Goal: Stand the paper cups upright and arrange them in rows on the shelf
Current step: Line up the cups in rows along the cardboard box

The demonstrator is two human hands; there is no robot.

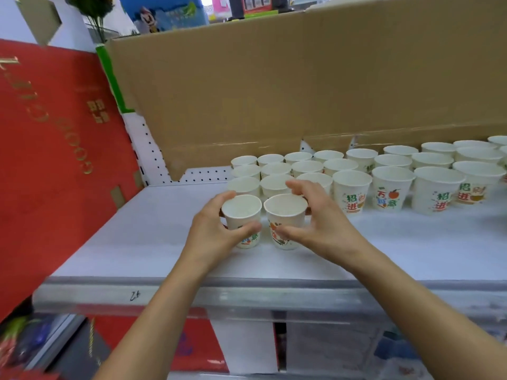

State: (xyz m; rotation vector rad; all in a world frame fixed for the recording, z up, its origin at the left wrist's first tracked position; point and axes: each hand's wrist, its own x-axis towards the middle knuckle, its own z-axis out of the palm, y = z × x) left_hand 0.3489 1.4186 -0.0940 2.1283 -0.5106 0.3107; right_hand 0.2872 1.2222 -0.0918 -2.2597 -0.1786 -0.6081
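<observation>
Two white paper cups with coloured print stand upright side by side at the front of the white shelf (131, 242). My left hand (211, 231) is wrapped around the left cup (241, 208), thumb in front and fingers behind. My right hand (318, 223) curves around the right cup (285, 208), thumb on its printed front and fingers arched over the far rim. Behind and to the right, several more upright cups (392, 187) stand in rows that run to the right edge of the view.
A large brown cardboard sheet (301, 86) leans against the back of the shelf. A tall red gift box (55, 160) stands tilted at the left end. The shelf's front rail (247, 297) carries a handwritten number. Red and white packages lie below.
</observation>
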